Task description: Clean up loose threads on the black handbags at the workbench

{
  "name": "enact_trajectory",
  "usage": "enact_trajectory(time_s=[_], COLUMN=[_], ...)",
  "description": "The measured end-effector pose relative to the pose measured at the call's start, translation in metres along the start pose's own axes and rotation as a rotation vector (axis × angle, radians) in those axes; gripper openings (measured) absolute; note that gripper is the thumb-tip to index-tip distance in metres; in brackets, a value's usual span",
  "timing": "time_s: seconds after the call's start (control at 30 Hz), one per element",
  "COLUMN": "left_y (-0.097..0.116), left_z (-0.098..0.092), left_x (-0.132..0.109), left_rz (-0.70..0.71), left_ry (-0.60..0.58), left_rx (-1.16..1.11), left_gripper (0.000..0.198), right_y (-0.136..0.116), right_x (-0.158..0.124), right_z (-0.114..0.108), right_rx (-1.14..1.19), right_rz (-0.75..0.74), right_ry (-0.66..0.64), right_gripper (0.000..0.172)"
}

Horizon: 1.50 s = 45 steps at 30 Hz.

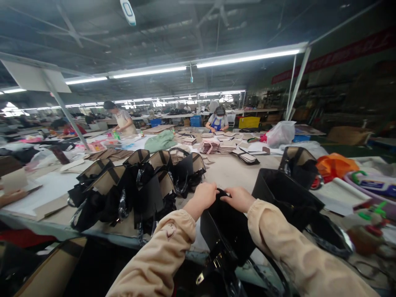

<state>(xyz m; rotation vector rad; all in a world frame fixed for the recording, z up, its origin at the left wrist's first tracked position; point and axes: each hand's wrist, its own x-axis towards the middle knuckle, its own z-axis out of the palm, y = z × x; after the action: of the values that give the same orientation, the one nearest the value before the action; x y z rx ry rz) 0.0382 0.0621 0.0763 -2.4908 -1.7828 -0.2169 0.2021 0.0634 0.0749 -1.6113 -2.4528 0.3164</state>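
In front of me a black handbag (227,235) stands at the table's near edge, its gold buckles and strap hanging toward me. My left hand (206,197) pinches the far top rim of this bag. Close beside it, my right hand (239,199) grips the same rim with fingers and thumb pressed together. Both hands are closed, a small gap apart. The bag's inside is dark, and its lower part drops out of sight below the edge. Another black handbag (284,194) stands open just right of my right hand.
Several unfinished black bags with tan linings (151,194) crowd the table on the left. Stacked brown pieces (210,146) lie farther back. An orange bag (337,166) and a purple basin (355,181) are at right. A co-worker in a blue apron (217,123) works across the table.
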Motion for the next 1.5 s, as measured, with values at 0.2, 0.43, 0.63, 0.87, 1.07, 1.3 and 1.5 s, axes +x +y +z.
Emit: enact_trajectory(time_s=[0.2, 0.43, 0.63, 0.87, 1.07, 1.3, 1.5], left_y=[-0.003, -0.002, -0.003, -0.006, -0.009, -0.011, -0.015], left_z=[0.004, 0.005, 0.002, 0.002, 0.004, 0.008, 0.008], left_x=[0.0, 0.002, 0.001, -0.004, -0.009, -0.005, -0.002], left_rz=[0.024, -0.007, -0.002, -0.058, -0.148, -0.105, -0.08], left_ry=[0.028, 0.013, 0.005, 0.074, 0.046, 0.017, -0.009], left_rx=[-0.015, -0.052, -0.071, -0.226, -0.327, -0.313, -0.359], left_gripper=[0.026, 0.025, 0.021, 0.033, 0.047, 0.049, 0.055], right_y=[-0.001, -0.006, -0.011, -0.013, -0.018, -0.023, -0.025], right_x=[0.015, 0.015, 0.015, 0.015, 0.014, 0.018, 0.021], right_z=[0.004, 0.008, 0.004, 0.004, 0.002, 0.003, 0.006], right_rx=[-0.093, -0.149, -0.157, -0.146, -0.129, -0.113, -0.084], right_rz=[-0.022, 0.031, 0.081, 0.136, 0.158, 0.187, 0.214], right_ry=[0.015, 0.042, 0.005, 0.005, 0.019, 0.016, 0.034], right_gripper=[0.03, 0.034, 0.033, 0.034, 0.033, 0.032, 0.032])
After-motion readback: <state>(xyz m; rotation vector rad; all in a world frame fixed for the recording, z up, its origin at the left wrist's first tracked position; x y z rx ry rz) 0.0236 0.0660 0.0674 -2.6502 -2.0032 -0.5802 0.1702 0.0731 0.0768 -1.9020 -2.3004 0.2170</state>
